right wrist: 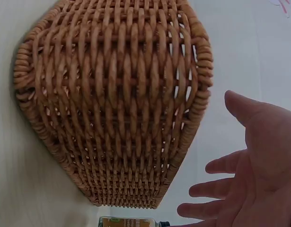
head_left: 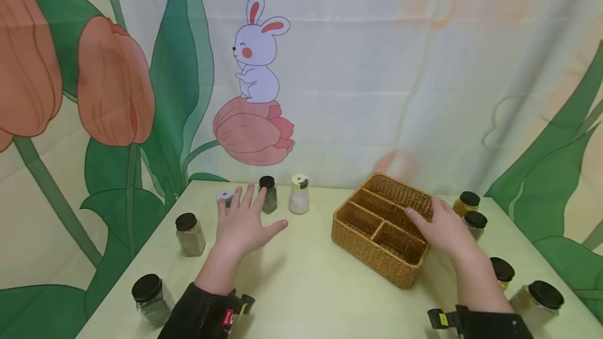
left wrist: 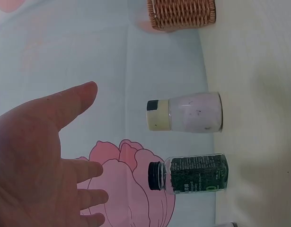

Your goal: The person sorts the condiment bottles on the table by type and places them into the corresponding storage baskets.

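My left hand hovers over the table's left half, fingers spread and thumb out, holding nothing. Beyond its fingers stand a black-lidded jar of dark green herbs and a shaker with a cream cap and pale contents. A white-capped container is partly hidden behind the fingertips. On the right, a brown woven basket with divided compartments sits at an angle. Beside its right rim is my right hand; in the right wrist view its loosely extended fingers are apart from the basket.
Two black-lidded jars, one brownish and one greenish, stand along the left side of the pale table. Several more line the right side, including a yellow one and a large jar. A printed curtain hangs behind.
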### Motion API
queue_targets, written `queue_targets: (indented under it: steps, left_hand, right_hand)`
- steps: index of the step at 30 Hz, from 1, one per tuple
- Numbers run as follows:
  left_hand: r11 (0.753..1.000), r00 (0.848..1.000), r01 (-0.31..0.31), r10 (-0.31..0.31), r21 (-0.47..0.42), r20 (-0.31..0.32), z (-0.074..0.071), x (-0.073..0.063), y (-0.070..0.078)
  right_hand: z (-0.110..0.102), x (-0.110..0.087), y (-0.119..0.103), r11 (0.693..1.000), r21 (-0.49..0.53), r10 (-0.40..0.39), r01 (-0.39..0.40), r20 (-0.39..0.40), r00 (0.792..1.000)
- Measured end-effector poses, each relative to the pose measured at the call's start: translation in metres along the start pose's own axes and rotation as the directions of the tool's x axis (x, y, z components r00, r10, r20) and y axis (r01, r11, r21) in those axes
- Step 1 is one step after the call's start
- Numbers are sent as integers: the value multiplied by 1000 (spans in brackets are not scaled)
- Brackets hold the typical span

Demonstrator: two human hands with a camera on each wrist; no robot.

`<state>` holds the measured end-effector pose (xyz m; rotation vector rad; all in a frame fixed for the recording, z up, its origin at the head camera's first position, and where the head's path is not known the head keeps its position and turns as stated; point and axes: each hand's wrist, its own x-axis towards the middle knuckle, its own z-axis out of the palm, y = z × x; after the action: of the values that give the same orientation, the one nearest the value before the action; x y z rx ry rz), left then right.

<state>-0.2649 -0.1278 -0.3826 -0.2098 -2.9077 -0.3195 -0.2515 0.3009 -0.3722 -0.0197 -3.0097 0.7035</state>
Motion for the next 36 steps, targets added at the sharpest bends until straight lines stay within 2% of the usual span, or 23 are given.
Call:
queue_targets:
  steps: [7,13,20,28,36]
  left_hand:
    - [1000,1000,4,-3,-19,2,-1,0,-1]
    - [1000,1000,-3,3,-3,2,0,0,2]
    - [1000,1000,-2,2,2,8,-2,0,3]
    - [1000,1000,-5,5,-16,3,0,0,3]
    - [1000,1000,-6,7,-22,10,-1,-1,1]
  right_hand:
    - [-6,13,4,998,-26,55,-53,77,996]
    - [-1,22,12,992,-77,107,-100,88,990]
    - [2,27,16,978,-48,205,-202,83,975]
    - [8,31,28,980,38,189,-195,122,974]
    - [12,38,33,977,51,196,-205,142,970]
